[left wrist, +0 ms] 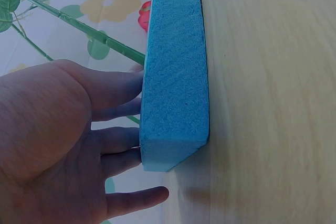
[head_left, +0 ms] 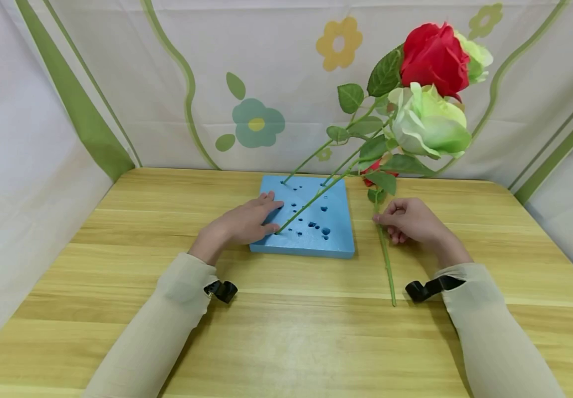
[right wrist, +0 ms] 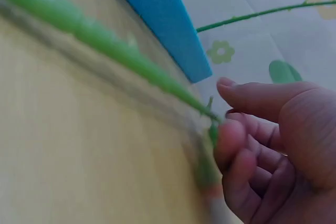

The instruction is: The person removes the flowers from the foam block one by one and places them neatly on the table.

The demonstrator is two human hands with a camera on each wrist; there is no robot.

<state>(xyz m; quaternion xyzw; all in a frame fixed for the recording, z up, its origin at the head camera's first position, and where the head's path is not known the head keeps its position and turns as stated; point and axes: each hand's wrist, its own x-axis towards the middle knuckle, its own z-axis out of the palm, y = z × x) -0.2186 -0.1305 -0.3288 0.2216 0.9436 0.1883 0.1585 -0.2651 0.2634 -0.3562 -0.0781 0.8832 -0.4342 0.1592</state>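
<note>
My left hand (head_left: 246, 221) rests with its fingers spread on the left part of a blue foam block (head_left: 336, 243) full of holes. In the left wrist view the thumb and fingers lie against the face of the block (left wrist: 176, 77). Three artificial roses stand tilted to the right in the block: one red rose (head_left: 432, 58) and two pale green roses (head_left: 427, 121). Right of the block, my right hand (head_left: 410, 221) holds the stem (head_left: 387, 257) of another red rose at its fingertips. Leaves partly hide that rose's red head (head_left: 372, 174).
The block stands near the back of a wooden table (head_left: 306, 342). Behind the table hangs a white curtain (head_left: 167, 138) printed with flowers. The tilted roses overhang the back right, above the right hand. A black wrist camera (head_left: 224, 290) is worn on the left sleeve.
</note>
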